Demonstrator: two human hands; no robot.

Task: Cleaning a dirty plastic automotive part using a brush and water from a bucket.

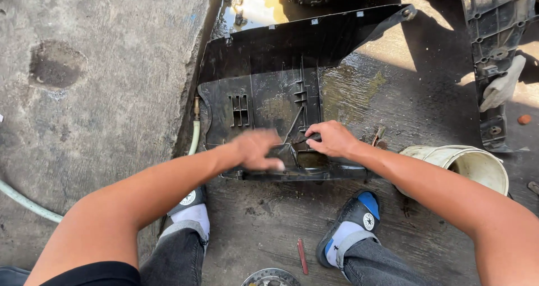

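Note:
A large black plastic panel [269,78], wet and ribbed on its inner side, lies on the wet concrete in front of me. My left hand [258,149] is blurred and presses flat on the panel's near edge, fingers together. My right hand [331,138] grips a rib at the panel's near edge, fingers curled over it. Whether the left hand holds a cloth or anything else is hidden by the blur.
A pale green hose [193,137] with a brass end runs along the panel's left side. A dirty white bucket [466,165] lies tipped at the right. Another black plastic part [494,33] with a rag on it lies far right. My feet in black sandals [351,224] stand below.

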